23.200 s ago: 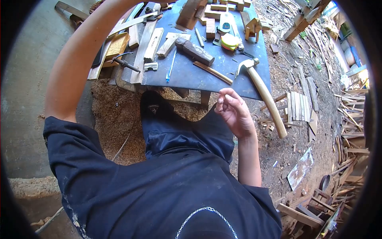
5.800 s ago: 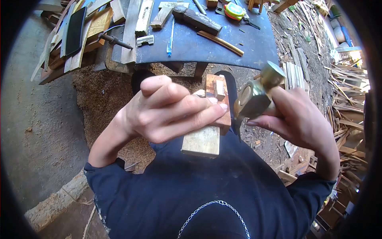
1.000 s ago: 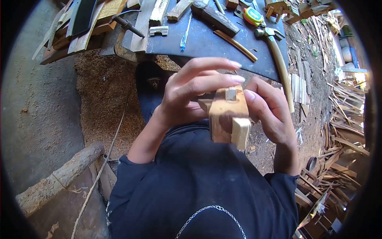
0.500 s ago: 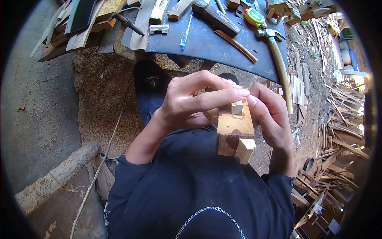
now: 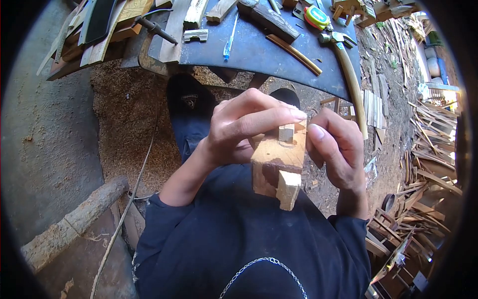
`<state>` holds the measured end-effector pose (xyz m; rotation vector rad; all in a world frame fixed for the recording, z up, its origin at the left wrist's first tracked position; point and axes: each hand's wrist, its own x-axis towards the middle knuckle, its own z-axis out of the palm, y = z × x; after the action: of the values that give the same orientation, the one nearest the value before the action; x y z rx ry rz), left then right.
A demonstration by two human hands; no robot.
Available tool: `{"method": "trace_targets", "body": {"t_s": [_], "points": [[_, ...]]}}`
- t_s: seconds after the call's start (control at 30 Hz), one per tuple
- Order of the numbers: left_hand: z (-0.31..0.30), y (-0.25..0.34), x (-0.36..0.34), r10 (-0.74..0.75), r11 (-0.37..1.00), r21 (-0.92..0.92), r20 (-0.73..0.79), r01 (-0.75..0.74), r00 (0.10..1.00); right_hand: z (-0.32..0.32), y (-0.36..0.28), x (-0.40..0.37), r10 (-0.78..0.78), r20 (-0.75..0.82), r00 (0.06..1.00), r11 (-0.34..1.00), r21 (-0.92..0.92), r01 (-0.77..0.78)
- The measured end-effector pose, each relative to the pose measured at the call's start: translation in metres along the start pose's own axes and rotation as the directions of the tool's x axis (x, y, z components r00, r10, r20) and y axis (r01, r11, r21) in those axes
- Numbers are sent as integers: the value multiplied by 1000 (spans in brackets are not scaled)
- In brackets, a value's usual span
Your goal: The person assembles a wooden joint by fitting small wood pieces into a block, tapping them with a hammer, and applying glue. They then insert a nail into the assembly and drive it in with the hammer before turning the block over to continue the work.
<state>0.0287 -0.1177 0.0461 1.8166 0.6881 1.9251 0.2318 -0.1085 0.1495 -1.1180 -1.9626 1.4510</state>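
Above my lap, my left hand is closed around a wooden block, its thumb and forefinger reaching over the far end. A short squared peg stands up from the block's top face. From the near end juts a paler piece of wood. Just right of the block is my right hand, its fingers curled and thumb bent towards them. A narrow gap shows between that thumb and the block. Whether anything small sits in the right fingertips is hidden.
Ahead is a dark tabletop with a claw hammer, a tape measure, a blue pen and a wooden mallet. A clamp grips its left side. Wood scraps are heaped at right.
The block has shifted left and tilted slightly in my left hand. My right thumb and fingers have come away from its side, so a gap now shows.
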Motion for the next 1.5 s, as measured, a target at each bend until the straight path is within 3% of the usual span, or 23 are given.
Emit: {"method": "trace_targets", "body": {"t_s": [0.27, 0.37, 0.47, 0.57, 0.67, 0.83, 0.93, 1.07, 1.2, 1.33, 1.4, 1.47, 1.5], "points": [[10, -8, -21, -11, 999, -36, -69, 9, 998, 3, 0, -5, 44, 8, 999, 999, -8, -44], [5, -4, -18, -43, 998, 37, -13, 44, 999, 6, 1, -4, 29, -26, 999, 999, -33, -30], [1, -3, -17, -72, 995, 73, 19, 71, 997, 13, 3, -3, -138, -120, 983, 947, -308, 95], [2, 4, -13, -118, 991, 61, 0, 118, 993, 17, -2, -5, -273, -149, 950, 867, -466, 176], [4, 14, -12, -175, 983, 48, -22, 176, 984, 10, -10, -5, -152, -113, 982, 949, -293, 113], [4, 31, -14, -291, 955, -55, -17, 290, 956, 2, -7, -7, -119, -47, 992, 990, -78, 115], [2, 30, -15, -294, 956, 12, 12, 294, 956, 7, -5, -8, -148, -104, 983, 954, -278, 114], [-2, 28, -9, -191, 956, 238, 68, 170, 979, 10, 0, -6, -320, -88, 943, 856, -454, 247], [-3, 30, -4, -200, 928, 340, 111, 151, 974, 12, -1, -7, -338, -132, 932, 845, -480, 238], [2, 21, -6, -190, 931, 335, 104, 146, 976, 12, 14, -7, -284, -148, 948, 876, -441, 194], [7, 4, -13, -168, 942, 309, 91, 132, 982, 8, 29, -3, -123, -147, 982, 931, -359, 63], [8, -7, -25, -319, 929, 217, 68, 298, 945, 10, 50, -3, -167, -201, 965, 902, -427, 67], [9, -15, -29, -361, 918, 198, 52, 344, 931, 9, 54, -5, -109, -238, 965, 916, -401, 4]]}}
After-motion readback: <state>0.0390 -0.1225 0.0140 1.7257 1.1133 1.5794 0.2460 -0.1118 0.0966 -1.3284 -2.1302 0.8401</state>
